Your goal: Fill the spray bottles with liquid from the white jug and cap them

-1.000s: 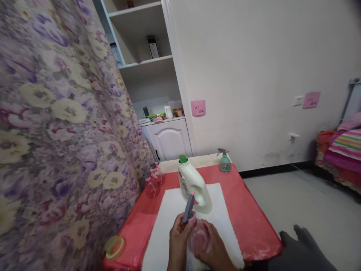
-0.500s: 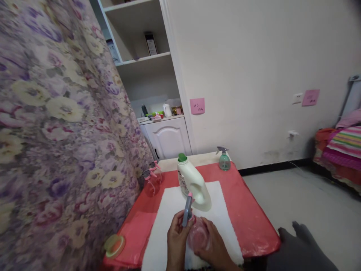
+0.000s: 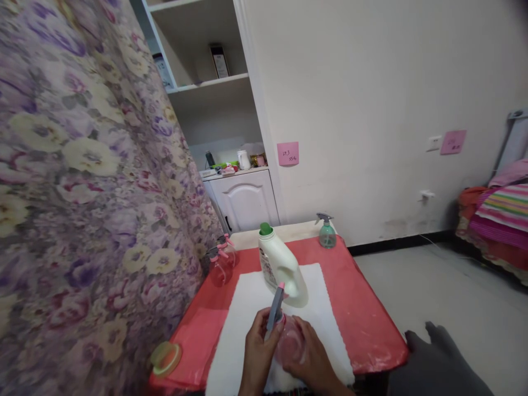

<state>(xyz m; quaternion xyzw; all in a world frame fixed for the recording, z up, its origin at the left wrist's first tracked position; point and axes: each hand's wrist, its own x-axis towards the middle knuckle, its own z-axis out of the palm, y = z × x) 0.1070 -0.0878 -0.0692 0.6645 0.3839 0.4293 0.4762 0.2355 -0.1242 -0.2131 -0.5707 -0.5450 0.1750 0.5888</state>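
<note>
A clear pink spray bottle (image 3: 291, 342) with a grey and pink trigger head (image 3: 275, 308) is between my two hands, low in the head view. My left hand (image 3: 260, 342) is closed round the trigger head and neck. My right hand (image 3: 310, 352) wraps the round body from the right. Just beyond them a pale green detergent jug (image 3: 284, 264) with a green cap stands on a white cloth (image 3: 241, 319). Whether the trigger head is screwed tight I cannot tell.
Two pink spray bottles (image 3: 220, 269) stand at the table's left edge; a green spray bottle (image 3: 328, 235) is at the far right corner. A yellowish round lid (image 3: 165, 358) lies front left on the red tablecloth (image 3: 371, 330). A floral curtain (image 3: 103, 220) hangs along the left.
The trigger head has turned slightly in my left hand, and its top now leans a little more to the right. My right hand keeps its hold on the bottle body.
</note>
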